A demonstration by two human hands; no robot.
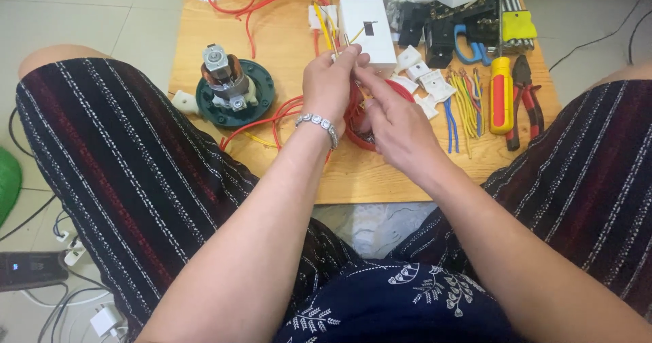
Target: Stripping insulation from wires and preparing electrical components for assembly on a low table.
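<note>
Both my hands meet over the board: left hand [331,85] pinches the upright yellow wire [324,32], right hand [396,122] fingers touching it from the right.

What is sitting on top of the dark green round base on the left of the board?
On the green base stands a small electric motor with copper windings and a metal top. White plastic pieces sit at its foot. What fixes the motor to the base is hidden beneath it.
</note>
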